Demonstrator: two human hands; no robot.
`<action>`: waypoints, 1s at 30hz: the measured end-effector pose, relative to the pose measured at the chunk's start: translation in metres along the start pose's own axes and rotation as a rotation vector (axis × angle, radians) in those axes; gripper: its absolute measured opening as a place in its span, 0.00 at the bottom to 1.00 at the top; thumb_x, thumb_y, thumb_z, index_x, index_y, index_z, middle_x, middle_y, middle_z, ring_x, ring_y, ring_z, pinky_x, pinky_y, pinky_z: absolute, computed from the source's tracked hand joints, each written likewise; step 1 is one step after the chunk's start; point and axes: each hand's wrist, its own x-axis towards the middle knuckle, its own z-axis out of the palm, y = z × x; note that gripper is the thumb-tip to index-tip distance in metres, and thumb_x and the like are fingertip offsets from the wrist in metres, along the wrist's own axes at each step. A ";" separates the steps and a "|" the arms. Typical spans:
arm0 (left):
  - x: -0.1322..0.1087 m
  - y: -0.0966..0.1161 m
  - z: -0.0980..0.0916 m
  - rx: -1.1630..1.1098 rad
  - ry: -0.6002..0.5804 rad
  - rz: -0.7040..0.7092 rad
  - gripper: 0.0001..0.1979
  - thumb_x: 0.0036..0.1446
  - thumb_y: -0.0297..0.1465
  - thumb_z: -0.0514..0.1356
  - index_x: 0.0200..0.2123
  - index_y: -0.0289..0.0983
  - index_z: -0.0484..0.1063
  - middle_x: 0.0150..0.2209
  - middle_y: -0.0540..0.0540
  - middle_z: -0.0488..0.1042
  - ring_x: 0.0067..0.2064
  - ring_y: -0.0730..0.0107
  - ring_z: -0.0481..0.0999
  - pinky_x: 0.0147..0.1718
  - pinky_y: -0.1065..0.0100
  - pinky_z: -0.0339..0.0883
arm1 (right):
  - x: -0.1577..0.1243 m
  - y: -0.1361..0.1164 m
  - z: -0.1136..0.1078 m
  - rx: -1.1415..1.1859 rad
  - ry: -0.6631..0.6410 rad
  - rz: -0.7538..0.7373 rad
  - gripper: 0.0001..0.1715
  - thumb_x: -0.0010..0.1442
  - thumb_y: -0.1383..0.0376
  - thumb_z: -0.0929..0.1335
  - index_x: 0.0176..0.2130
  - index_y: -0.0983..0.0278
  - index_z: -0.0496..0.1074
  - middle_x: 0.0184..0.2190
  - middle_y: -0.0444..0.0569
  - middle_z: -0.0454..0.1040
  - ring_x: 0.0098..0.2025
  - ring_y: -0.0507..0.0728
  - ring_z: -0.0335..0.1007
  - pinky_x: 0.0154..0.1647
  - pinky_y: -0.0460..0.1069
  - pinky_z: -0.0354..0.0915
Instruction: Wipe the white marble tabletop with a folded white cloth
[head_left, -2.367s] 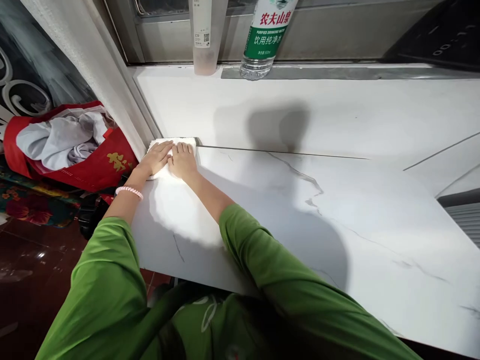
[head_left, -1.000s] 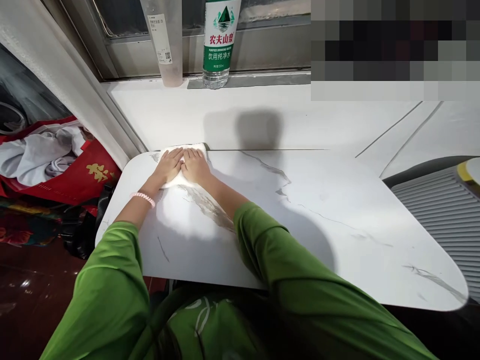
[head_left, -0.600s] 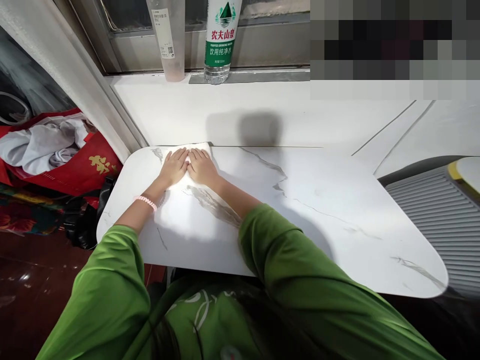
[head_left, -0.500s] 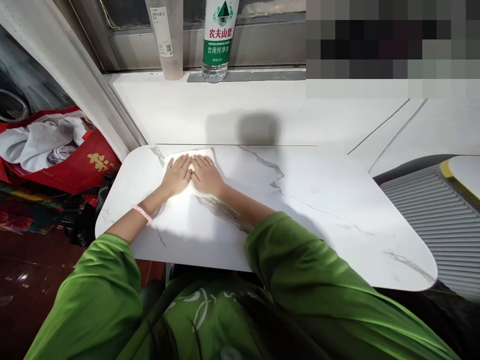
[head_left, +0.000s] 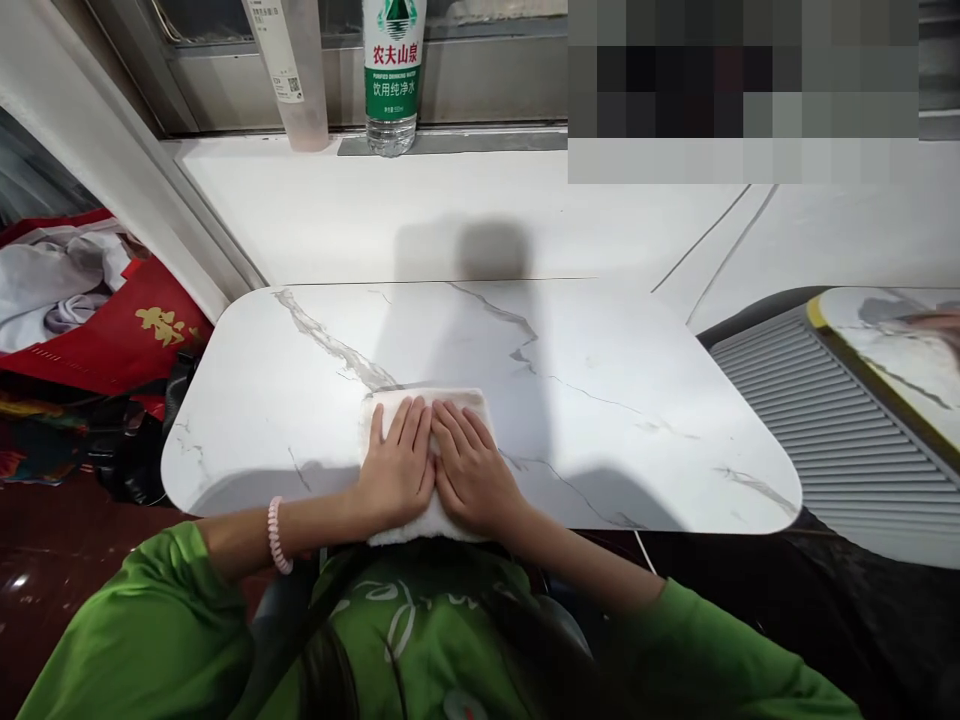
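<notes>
A folded white cloth [head_left: 427,522] lies on the white marbled table [head_left: 300,400], its near edge at the table's front edge. My left hand [head_left: 399,462] rests flat on the cloth's left part, fingers stretched away from me. Beside it, my right hand [head_left: 474,468] presses flat on the right part, its fingers also extended. The two hands touch or nearly touch along their thumbs and cover much of the cloth.
On the window ledge stand a water bottle [head_left: 392,90] and a translucent cup [head_left: 304,100]. A red bag [head_left: 105,335] with pale cloth inside is at the left. A grey ribbed seat back [head_left: 832,400] stands at the right.
Both hands and the cloth have moved from the table's back edge toward me and slightly right, to the front edge. The view has shifted a little to the right.
</notes>
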 end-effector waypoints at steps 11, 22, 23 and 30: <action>0.127 -0.069 0.001 0.043 -0.044 0.011 0.28 0.65 0.30 0.42 0.66 0.24 0.54 0.68 0.32 0.54 0.70 0.51 0.50 0.66 0.45 0.37 | 0.118 0.079 0.012 -0.105 0.025 0.028 0.32 0.60 0.68 0.56 0.60 0.82 0.61 0.62 0.69 0.62 0.65 0.69 0.54 0.66 0.64 0.49; 0.206 -0.107 0.004 0.038 -0.017 -0.094 0.27 0.66 0.29 0.43 0.66 0.31 0.55 0.68 0.38 0.54 0.69 0.57 0.51 0.66 0.48 0.39 | 0.189 0.129 0.028 -0.130 0.150 0.046 0.28 0.61 0.69 0.54 0.56 0.76 0.64 0.58 0.67 0.67 0.60 0.68 0.60 0.62 0.63 0.53; 0.202 -0.104 0.004 0.037 -0.006 -0.098 0.26 0.66 0.29 0.44 0.66 0.32 0.55 0.68 0.38 0.54 0.69 0.58 0.52 0.66 0.48 0.39 | 0.184 0.128 0.028 -0.132 0.144 0.049 0.28 0.61 0.69 0.54 0.57 0.77 0.63 0.59 0.66 0.66 0.62 0.68 0.59 0.63 0.63 0.52; 0.150 -0.037 0.006 0.047 -0.042 -0.014 0.27 0.67 0.31 0.43 0.67 0.29 0.53 0.69 0.36 0.52 0.69 0.57 0.51 0.66 0.45 0.38 | 0.096 0.111 0.006 -0.148 0.089 0.054 0.32 0.64 0.66 0.53 0.61 0.80 0.60 0.62 0.67 0.63 0.65 0.67 0.56 0.66 0.64 0.51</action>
